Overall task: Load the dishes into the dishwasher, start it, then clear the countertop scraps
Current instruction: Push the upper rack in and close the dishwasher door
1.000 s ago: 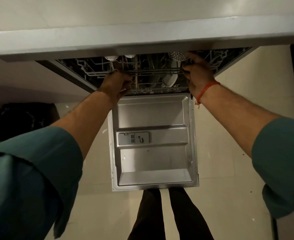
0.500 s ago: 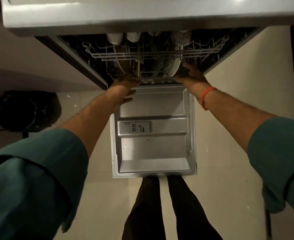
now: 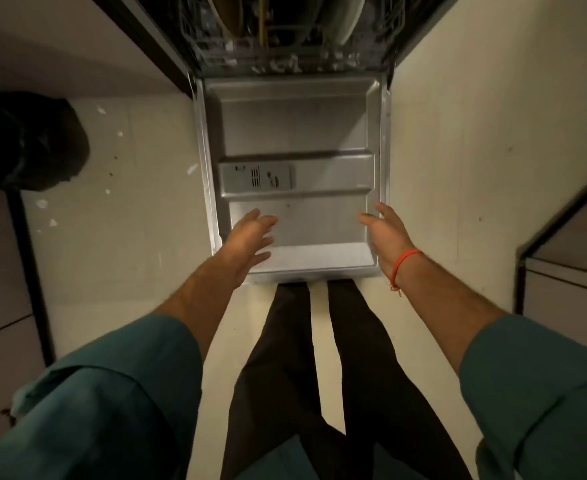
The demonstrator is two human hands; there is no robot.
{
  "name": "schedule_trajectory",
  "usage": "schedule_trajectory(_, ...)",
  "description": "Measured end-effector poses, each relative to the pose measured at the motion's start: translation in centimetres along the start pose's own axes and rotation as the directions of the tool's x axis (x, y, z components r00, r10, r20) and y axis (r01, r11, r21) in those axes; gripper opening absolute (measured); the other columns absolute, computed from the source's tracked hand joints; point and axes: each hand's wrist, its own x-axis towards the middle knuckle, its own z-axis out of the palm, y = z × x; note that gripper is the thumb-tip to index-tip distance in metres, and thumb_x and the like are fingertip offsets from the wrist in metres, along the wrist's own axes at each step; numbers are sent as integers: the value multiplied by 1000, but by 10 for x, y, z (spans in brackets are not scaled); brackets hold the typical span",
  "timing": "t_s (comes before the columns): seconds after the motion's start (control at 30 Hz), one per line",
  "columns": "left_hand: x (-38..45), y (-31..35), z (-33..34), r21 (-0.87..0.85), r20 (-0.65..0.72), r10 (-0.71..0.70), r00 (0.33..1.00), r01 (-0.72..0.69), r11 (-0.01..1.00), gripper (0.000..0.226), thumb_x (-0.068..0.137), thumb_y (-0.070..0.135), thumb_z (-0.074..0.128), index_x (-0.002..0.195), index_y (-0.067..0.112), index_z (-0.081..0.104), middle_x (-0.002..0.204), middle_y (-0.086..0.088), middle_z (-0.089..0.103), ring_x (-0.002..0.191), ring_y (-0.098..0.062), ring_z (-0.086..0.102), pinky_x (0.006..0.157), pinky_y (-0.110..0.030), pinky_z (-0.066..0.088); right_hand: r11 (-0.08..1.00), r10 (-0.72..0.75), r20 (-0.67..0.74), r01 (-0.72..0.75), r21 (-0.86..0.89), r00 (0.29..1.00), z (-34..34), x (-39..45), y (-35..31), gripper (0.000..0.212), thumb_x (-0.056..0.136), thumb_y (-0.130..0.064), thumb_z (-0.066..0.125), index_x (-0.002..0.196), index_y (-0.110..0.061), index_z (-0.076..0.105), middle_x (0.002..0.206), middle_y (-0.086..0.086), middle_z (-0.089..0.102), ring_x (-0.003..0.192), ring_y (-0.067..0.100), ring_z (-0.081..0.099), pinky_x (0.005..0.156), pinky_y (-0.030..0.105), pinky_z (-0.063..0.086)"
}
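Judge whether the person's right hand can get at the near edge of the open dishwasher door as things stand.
Probably yes: the right hand hovers open beside the dishwasher door's near right corner, with nothing lying between them.

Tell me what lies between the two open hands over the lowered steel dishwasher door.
Head view: between the left hand and right hand only the bare lower panel of the steel dishwasher door shows.

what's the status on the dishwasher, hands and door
Left hand and right hand open, grip on nothing, over the near edge of the dishwasher door. Door fully down, lower rack loaded. Nothing on the door.
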Motion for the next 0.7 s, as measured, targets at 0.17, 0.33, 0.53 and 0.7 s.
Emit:
schedule_trajectory(0.17, 9, -51, 1, 42, -50, -29, 998, 31, 999, 69, 100, 32, 65, 159, 28, 30, 148, -4, 53, 130, -24, 56, 105, -40, 48, 1000, 6, -3, -6, -4, 1000, -4, 2, 52, 58, 97, -27, 62, 151, -29, 41, 159, -1, 36, 142, 24, 39, 118, 49, 34)
schedule_trajectory(0.33, 17, -103, 7, 56, -81, -33, 996, 37, 998, 67, 101, 33, 64, 159, 26, 33, 151, -7, 50, 133, -26, 54, 109, -42, 45, 1000, -5, 31, 5, -1, 1000, -8, 15, 88, 57, 97, -29, 62, 150, -32, 41, 158, -1, 36, 143, 25, 36, 119, 49, 32)
schedule_trajectory(0.53, 23, -168, 29, 15, -84, -32, 996, 34, 999, 67, 100, 33, 65, 158, 27, 34, 151, -8, 49, 134, -28, 53, 106, -41, 45, 999, -26, 73, 28, -18, 997, -18, 35, 129, 58, 95, -35, 65, 148, -34, 43, 156, -1, 38, 142, 23, 38, 116, 45, 34)
schedule_trajectory(0.7, 25, -209, 47, -57, -54, -59, 997, 56, 997, 24, 102, 28, 61, 125, 33, 57, 123, 2, 62, 124, -23, 57, 104, -41, 45, 998, 14, 74, -18, 57, 997, -27, 40, 163, 54, 97, -32, 64, 147, -32, 44, 155, -2, 40, 140, 20, 40, 103, 37, 38)
